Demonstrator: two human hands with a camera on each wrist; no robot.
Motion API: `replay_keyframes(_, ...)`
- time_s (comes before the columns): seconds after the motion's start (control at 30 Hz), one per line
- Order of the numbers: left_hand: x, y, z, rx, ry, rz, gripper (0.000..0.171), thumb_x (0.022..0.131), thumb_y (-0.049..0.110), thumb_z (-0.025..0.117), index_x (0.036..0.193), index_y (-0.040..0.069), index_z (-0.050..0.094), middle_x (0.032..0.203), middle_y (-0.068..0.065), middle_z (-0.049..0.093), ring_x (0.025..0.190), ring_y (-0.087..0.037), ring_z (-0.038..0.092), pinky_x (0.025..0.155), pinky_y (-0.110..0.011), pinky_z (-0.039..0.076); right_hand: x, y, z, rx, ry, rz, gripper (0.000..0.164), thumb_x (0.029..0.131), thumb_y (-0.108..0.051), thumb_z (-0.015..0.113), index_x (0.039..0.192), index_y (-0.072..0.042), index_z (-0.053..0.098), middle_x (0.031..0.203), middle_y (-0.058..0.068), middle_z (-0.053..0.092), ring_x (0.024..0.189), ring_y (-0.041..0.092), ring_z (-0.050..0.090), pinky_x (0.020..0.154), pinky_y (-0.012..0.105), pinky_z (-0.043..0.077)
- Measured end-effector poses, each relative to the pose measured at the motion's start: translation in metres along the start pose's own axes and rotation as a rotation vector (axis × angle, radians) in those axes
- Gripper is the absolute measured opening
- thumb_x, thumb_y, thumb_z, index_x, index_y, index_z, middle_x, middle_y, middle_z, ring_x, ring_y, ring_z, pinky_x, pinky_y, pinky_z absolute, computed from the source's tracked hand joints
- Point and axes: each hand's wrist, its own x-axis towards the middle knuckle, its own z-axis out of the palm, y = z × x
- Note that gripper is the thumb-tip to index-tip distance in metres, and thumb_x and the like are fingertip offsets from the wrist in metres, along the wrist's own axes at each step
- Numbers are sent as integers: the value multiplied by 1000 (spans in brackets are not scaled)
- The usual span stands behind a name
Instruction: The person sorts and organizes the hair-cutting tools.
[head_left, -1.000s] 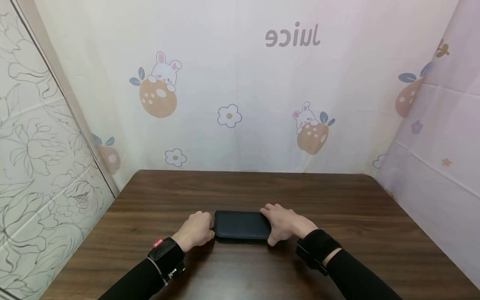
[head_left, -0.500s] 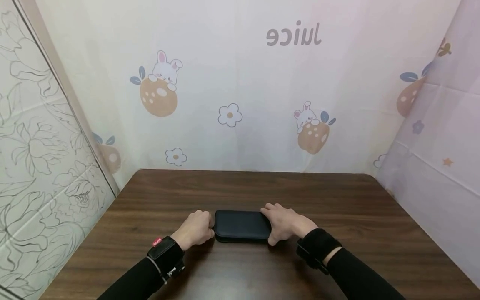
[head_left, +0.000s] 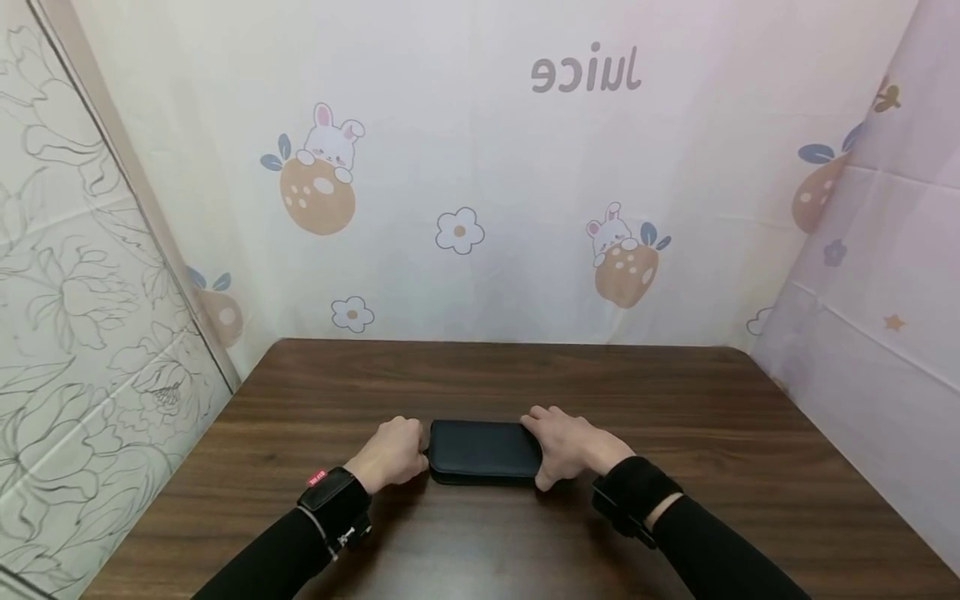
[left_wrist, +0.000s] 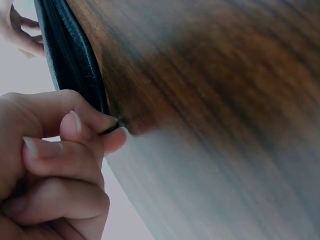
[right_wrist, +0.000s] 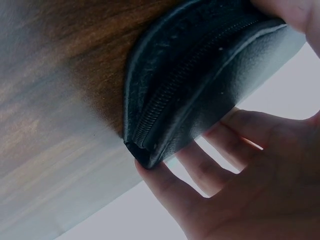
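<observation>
A black zip-around wallet (head_left: 485,452) lies flat on the wooden table, its long side facing me. My left hand (head_left: 392,454) is at its left end, and in the left wrist view the thumb and forefinger pinch a small dark tab (left_wrist: 111,128) at the wallet's corner, the other fingers curled in. My right hand (head_left: 572,447) grips the right end, thumb on the near side and fingers spread over the far part. A row of zipper teeth (right_wrist: 165,95) runs along the wallet's edge in the right wrist view.
The brown wooden table (head_left: 480,379) reaches back to a pale curtain (head_left: 480,142) printed with rabbits, fruit and flowers. To the left stands a white floral panel (head_left: 97,317); another stretch of curtain (head_left: 877,333) closes the right side. Both wrists wear black bands.
The left hand and wrist have shifted very slightly. The wallet and the right hand stay in place.
</observation>
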Motion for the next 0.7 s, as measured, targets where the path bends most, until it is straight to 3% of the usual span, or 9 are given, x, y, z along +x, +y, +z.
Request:
replay_keyframes(0.33,2,-2,1,18,-2,-5,40,71,0,55,55,20,23,53,8,14,46,-9,14,47,-27,16,-1,0,0,8,2,-15,85,63,-34,75,136,-9,38,129,6,40,107,24,40,76,45,41)
replay_keyframes(0.7,3,-3,-1,-39,-25,-20,42,74,0,54,59,19,20,53,7,12,46,-10,11,48,-28,15,-1,1,-2,26,-5,-4,85,63,-33,75,136,-10,38,128,5,40,107,23,39,77,46,40)
